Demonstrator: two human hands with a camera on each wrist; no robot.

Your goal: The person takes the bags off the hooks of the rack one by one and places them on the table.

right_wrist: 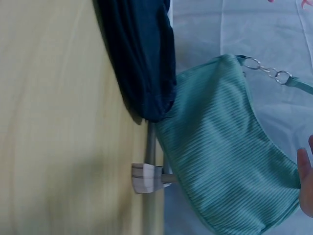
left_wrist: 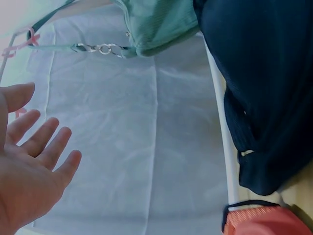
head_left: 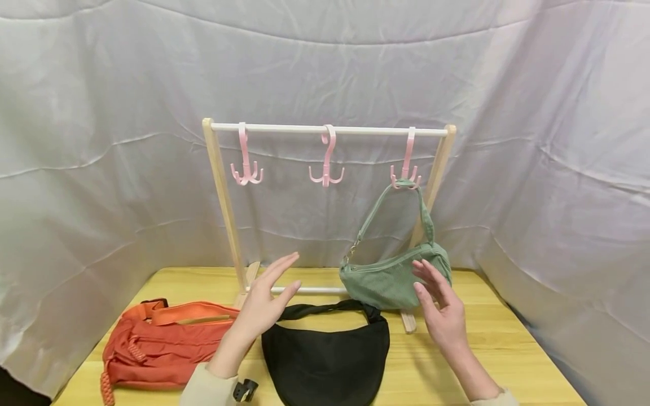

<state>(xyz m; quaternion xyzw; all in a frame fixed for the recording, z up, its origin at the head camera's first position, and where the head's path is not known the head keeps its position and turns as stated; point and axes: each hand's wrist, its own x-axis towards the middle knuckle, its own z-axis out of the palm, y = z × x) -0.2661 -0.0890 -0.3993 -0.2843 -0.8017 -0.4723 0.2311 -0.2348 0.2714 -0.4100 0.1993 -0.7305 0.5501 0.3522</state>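
Note:
A green corduroy shoulder bag (head_left: 378, 285) hangs by its strap from the right pink hook (head_left: 408, 155). My right hand (head_left: 446, 316) is raised in front of the bag's right end, its fingers loosely bent and holding nothing. In the right wrist view, only fingers (right_wrist: 306, 183) show at the edge, overlapping the bag. My left hand (head_left: 260, 304) hovers above the left side of a black bag (head_left: 327, 361), fingers extended. The left wrist view shows that palm (left_wrist: 29, 181) with nothing in it. An orange-red bag (head_left: 162, 352) lies left of the black one.
A wooden rack with a white top rail (head_left: 289, 129) stands at the back of the wooden table (head_left: 487, 338). A left pink hook (head_left: 246, 160) and a middle pink hook (head_left: 327, 163) hang bare on it. Grey cloth (head_left: 325, 73) surrounds the table.

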